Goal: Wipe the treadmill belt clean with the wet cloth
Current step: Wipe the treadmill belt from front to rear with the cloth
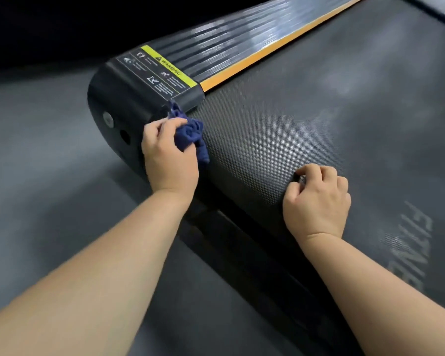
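At the rear left corner of the belt (319,111), my left hand (168,155) is gripping the cloth (190,132), with fingers and thumb curled tight round the bunched blue fabric. The cloth is pressing against the belt's edge just beside the end cap (118,111), and one loose fold is hanging down past my knuckles. On the cap, a label (162,70) is showing a yellow band reading "WARNING"; the pictograms and small print under it are blurring too much to read. Grey lettering (409,253) on the belt's right side is reading "FITNE" before the frame's edge is cutting it off. My right hand (319,199) is resting on the belt's rear edge, well apart from the cloth, fingers curled into a loose fist and holding nothing I can see. An orange strip (280,44) is running between the belt and the ribbed rail (229,47). My left hand is hiding part of the cloth, and the far end of the belt is running out of view.
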